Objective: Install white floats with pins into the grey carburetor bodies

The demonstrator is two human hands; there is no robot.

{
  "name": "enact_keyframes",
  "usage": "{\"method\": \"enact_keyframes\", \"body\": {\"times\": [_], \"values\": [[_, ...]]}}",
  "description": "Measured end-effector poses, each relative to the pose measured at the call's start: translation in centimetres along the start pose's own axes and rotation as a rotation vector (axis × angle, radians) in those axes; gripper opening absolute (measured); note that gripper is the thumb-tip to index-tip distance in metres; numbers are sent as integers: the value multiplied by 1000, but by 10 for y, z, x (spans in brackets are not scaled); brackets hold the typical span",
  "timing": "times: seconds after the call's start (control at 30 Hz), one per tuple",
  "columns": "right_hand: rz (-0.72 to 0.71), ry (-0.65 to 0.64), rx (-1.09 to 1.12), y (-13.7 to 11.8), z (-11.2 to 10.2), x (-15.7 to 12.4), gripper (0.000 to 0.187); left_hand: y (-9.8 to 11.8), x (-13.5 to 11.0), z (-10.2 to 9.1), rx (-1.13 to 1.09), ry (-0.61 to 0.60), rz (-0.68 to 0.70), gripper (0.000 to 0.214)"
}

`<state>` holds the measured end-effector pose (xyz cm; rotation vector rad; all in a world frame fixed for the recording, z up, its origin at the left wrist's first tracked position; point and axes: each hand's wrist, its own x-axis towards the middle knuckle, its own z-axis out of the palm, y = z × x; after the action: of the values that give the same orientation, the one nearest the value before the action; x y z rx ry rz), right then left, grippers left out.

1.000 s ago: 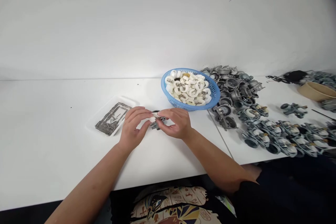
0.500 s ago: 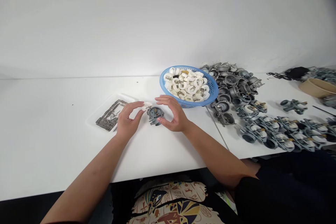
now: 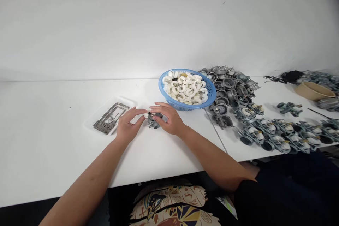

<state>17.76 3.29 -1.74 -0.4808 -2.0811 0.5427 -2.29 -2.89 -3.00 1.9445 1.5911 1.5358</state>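
Fingers hide most of the white part and the top of the grey metal body, which sits on the worktop about midway between front and back edges. Left hand pinches the white part, thumb and forefinger nearly together; right hand curls over the body, can't tell if gripping.

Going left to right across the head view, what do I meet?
White tray of metal pins, left hand, carburetor body, blue basket of white floats, heap of grey metal castings, tan bowl.
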Motion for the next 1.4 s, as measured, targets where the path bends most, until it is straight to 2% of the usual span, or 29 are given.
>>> {"method": "enact_keyframes", "body": {"times": [0.1, 0.23, 0.33, 0.5, 0.57, 0.63, 0.73, 0.8, 0.87, 1.1, 1.27, 1.4], "values": [[5, -4, -16, 1, 1, -1, 15, 0, 0, 1, -4, 9, 39, 15], [-10, -2, -24, 3, 2, -1, 12, 3, 0, 0, -7, 7, -6, 18], [-20, 6, -9, 3, 1, 0, 6, 4, 1, -1, -18, -46, -21, 20], [-45, 16, -72, 2, -1, 3, 4, 3, 3, -1, 36, -97, 71, 21], [-51, 50, -101, 1, -2, 4, 9, 5, 4, -2, 59, -122, 30, 28], [-37, 100, -116, 0, -1, 5, 13, 8, 4, -3, 65, -172, -18, 35], [7, 122, -138, -1, -1, 5, 13, 11, 3, -4, 87, -315, -38, 42], [37, 84, -148, -2, -1, 5, 10, 10, 1, -4, 122, -394, -35, 52], [67, 39, -147, -2, -2, 4, 10, 8, 0, -3, 155, -422, -33, 60], [80, -98, -73, -3, -9, 4, 22, 8, 2, -2, 167, -466, -5, 48], [125, -172, 5, 4, -10, 4, 17, 10, 6, -1, 48, -499, -74, 66], [139, -197, 36, 8, -10, 2, 21, 8, 4, 4, -8, -499, -26, 64]]}}
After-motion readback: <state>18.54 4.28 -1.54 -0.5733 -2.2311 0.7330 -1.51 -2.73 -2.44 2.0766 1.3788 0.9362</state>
